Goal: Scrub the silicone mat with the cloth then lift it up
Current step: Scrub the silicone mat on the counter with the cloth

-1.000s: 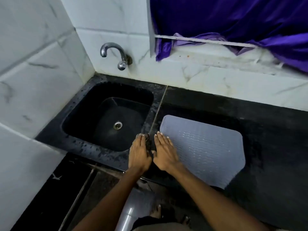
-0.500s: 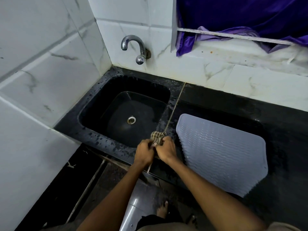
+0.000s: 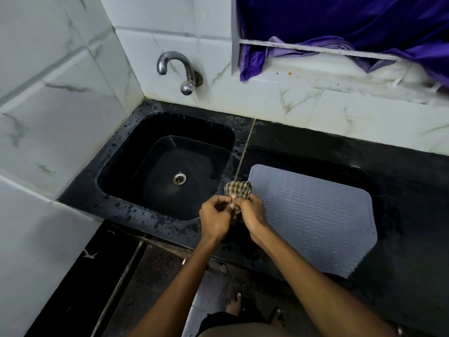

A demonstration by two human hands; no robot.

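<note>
I am holding the cloth (image 3: 238,189) with both hands above the front edge of the desk (image 3: 401,190), right where the sink (image 3: 116,171) meets the flat part. My left hand (image 3: 215,218) is curling its fingers around the near end of the cloth, and my right hand (image 3: 251,212) is pinching the same bunch from the other side, so the two hands are touching each other over it. The checked part of the cloth is sticking up beyond my fingertips, puffed into a small wad, while a darker bit is hanging down between my palms.

The mat (image 3: 315,220) is lying flat on the desk just to the right of my hands, pale grey with wavy ridges across its top. Its near left corner is sitting close beside my right wrist, and I cannot tell whether the cloth is touching it. The sink is showing its drain (image 3: 179,178) in the middle, with water drops speckling the rim. The tap (image 3: 177,69) is sticking out of the tiled wall (image 3: 60,105) behind it, and a purple curtain (image 3: 340,25) is bunching along a ledge at the upper right.
</note>
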